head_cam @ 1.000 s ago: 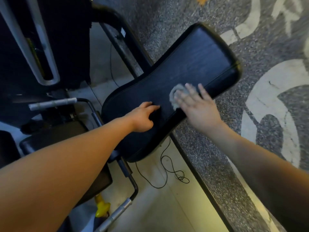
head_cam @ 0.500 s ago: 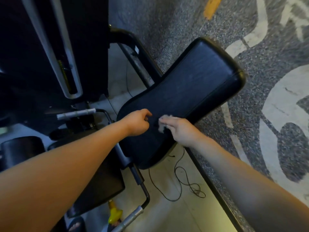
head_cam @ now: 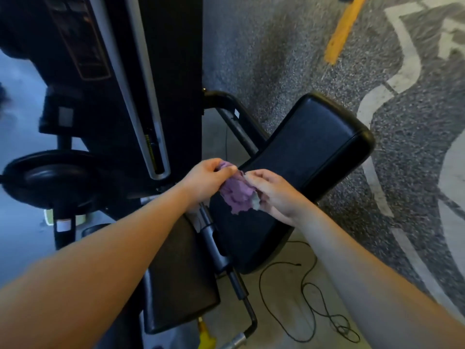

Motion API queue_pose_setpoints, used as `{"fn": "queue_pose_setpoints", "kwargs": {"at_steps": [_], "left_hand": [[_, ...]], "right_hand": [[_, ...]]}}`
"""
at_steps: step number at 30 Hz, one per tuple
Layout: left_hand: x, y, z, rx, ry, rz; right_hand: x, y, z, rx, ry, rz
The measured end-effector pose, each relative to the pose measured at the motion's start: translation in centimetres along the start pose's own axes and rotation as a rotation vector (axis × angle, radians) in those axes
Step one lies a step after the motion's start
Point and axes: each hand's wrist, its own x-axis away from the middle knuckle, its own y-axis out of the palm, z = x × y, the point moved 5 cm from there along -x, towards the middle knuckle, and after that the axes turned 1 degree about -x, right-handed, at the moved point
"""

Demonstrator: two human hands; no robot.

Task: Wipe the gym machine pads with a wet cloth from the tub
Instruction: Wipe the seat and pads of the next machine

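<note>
A long black back pad [head_cam: 309, 157] of the gym machine slants from the centre up to the right. A purple cloth [head_cam: 236, 195] hangs crumpled just above the pad's lower half. My left hand [head_cam: 206, 180] pinches its upper left corner. My right hand [head_cam: 271, 192] grips its right edge. Both hands are lifted off the pad, close together. A black seat pad [head_cam: 181, 280] lies below the hands, partly behind my left forearm. No tub is in view.
The machine's tall black column [head_cam: 141, 84] with a silver slot stands at left, a round black disc [head_cam: 52, 177] beside it. A thin black cable [head_cam: 317, 303] loops on the pale floor below the pad. Speckled rubber flooring with white markings [head_cam: 377, 102] fills the right.
My right hand slid the cloth down the back pad and lifted it off. My left hand left the pad and took hold of the cloth, which now hangs spread between both hands.
</note>
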Motion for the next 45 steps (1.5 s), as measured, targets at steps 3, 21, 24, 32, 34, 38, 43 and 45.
{"fn": "queue_pose_setpoints", "kwargs": {"at_steps": [3,21,24,32,34,38,43,45], "left_hand": [[0.1,0.0,1.0,0.283,-0.026,0.025],[-7.6,2.1,-0.5,0.308,0.003,-0.227],[-8.1,3.4,-0.6,0.329,0.068,-0.493],[-12.1,2.1,-0.8,0.524,-0.092,-0.497],[-13.1,2.4,-0.6,0.628,-0.185,-0.544],[-15.5,3.3,-1.4,0.537,-0.246,-0.461],[-20.0,3.9,1.0,0.578,-0.181,-0.185],[-22.0,3.9,3.8,0.597,-0.052,-0.116]], "right_hand": [[0.5,-1.7,0.4,0.121,-0.02,0.056],[-2.1,-3.5,-0.7,-0.449,0.22,0.553],[-3.8,-2.2,-3.7,-0.406,0.175,0.418],[-6.6,-4.9,-6.5,0.401,0.172,0.549],[-7.5,-4.6,-5.9,0.347,0.177,0.46],[-8.1,-6.3,-6.5,0.43,0.146,0.72],[-8.1,-9.0,-11.1,0.693,0.12,0.857],[-7.6,-10.1,-13.7,0.901,0.013,0.933]]}}
